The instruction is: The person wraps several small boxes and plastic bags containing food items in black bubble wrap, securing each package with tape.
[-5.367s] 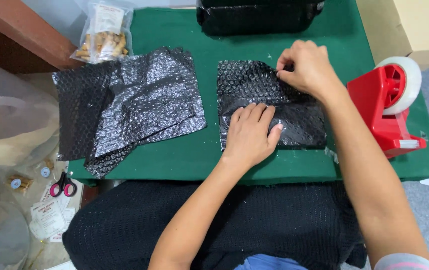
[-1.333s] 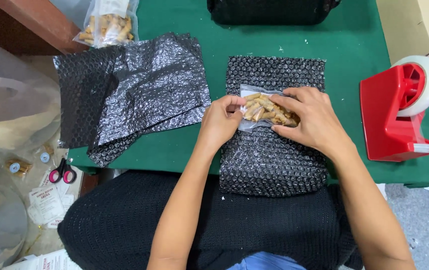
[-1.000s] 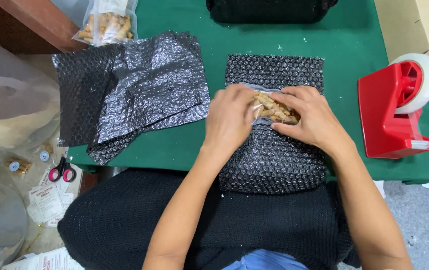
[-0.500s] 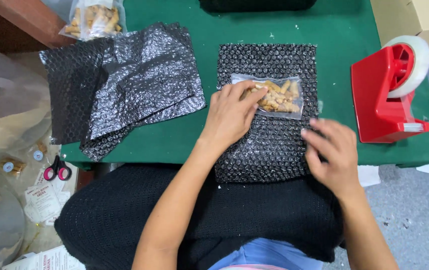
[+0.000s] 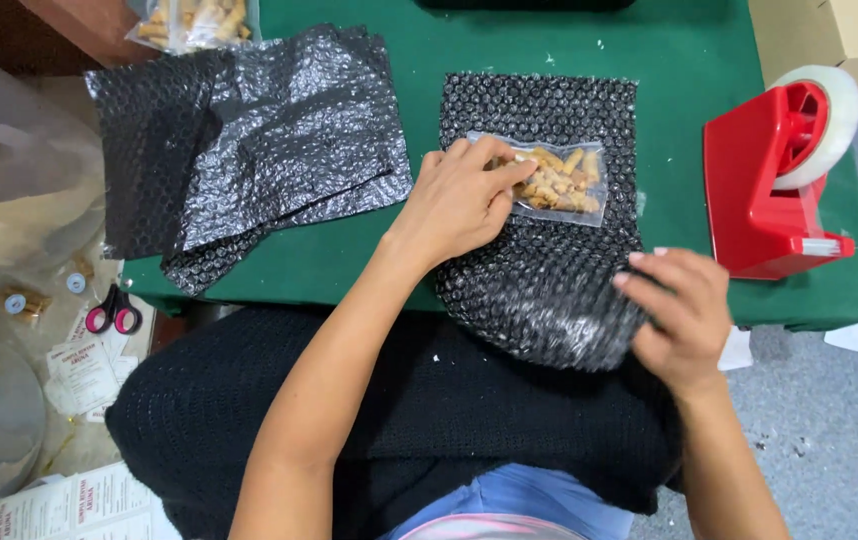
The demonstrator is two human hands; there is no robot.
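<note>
I'm pinning clear snack pouch (image 5: 549, 180) w/ left hand (image 5: 459, 200) mid bubble-wrap sheet (image 5: 539, 270), long axis across; right hand (image 5: 674, 315) gripping sheet's near-right corner at desk (image 5: 349, 270) front edge, lifting.

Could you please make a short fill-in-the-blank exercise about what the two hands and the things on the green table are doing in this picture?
1. The left hand presses a clear pouch of ____ pieces.
2. The pouch lies on a black ____ sheet.
3. The right hand lifts the sheet's ____ edge.
4. The tape dispenser on the green table is ____.

Missing words: tan; bubble wrap; near; red
</note>
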